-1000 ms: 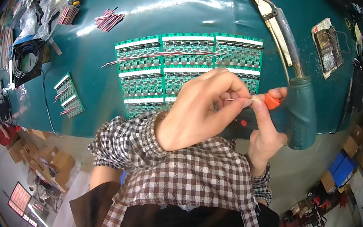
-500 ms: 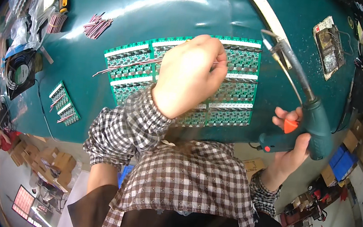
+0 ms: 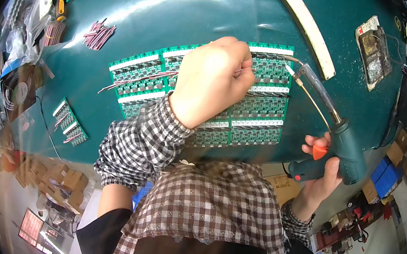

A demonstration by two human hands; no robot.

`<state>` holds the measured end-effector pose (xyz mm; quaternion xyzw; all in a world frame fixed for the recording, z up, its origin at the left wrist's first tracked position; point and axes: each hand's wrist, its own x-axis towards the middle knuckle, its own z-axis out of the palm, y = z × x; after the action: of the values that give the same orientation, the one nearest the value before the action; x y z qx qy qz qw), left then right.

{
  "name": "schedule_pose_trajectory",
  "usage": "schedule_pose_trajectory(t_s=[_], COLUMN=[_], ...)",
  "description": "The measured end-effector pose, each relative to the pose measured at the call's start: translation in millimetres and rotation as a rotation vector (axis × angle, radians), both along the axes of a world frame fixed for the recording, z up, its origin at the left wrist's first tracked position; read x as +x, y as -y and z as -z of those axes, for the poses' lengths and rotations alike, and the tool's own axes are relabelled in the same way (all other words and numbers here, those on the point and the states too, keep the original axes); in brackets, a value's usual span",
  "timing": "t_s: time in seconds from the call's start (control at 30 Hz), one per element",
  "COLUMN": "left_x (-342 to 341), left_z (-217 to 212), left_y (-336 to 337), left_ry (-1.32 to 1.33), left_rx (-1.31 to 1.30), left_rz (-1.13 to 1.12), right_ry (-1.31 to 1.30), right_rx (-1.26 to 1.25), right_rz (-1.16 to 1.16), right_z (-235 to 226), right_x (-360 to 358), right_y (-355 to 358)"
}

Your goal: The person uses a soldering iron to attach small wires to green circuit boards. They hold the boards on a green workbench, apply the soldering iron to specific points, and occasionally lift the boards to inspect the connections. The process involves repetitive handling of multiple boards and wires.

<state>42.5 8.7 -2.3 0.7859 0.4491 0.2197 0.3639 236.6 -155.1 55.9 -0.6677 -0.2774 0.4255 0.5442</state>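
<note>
Several green circuit boards with white strips and rows of small black parts lie side by side in front of me. My left hand is closed above their middle, pinching thin red-and-white wires whose long ends trail out to the left across the boards. It hides part of the boards under it. Closed round the handle of a dark green soldering gun is my right hand, one finger by the orange trigger. The gun's bent tip reaches the top right board, right of my left hand; whether it touches cannot be told.
A small separate board with short wires lies left. Bundled wires and a yellow-handled screwdriver sit at the upper left, beside a black fan. A pale curved strip and a soiled metal tray are at the right.
The soldering gun has come down and left, bringing its tip to the top right board. My left hand stays almost in place with the wires.
</note>
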Motion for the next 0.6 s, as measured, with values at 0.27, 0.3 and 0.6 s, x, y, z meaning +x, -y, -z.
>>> schedule_pose_trajectory(t_s=[0.27, 0.3, 0.6], left_x=[0.9, 0.9, 0.8], left_z=[-1.2, -1.0, -2.6], left_y=[-3.0, -3.1, -5.2], left_ry=[-0.001, 0.000, 0.000], left_rx=[-0.012, -0.014, -0.033], left_rz=[-0.009, -0.010, -0.010], right_ry=[-0.029, -0.038, 0.042], right_rx=[-0.043, -0.050, -0.108], right_rz=[-0.001, 0.014, -0.041], right_z=[-1.9, -2.3, -6.5], right_x=[-0.7, -1.6, -9.8], right_y=[7.6, 8.0, 6.4])
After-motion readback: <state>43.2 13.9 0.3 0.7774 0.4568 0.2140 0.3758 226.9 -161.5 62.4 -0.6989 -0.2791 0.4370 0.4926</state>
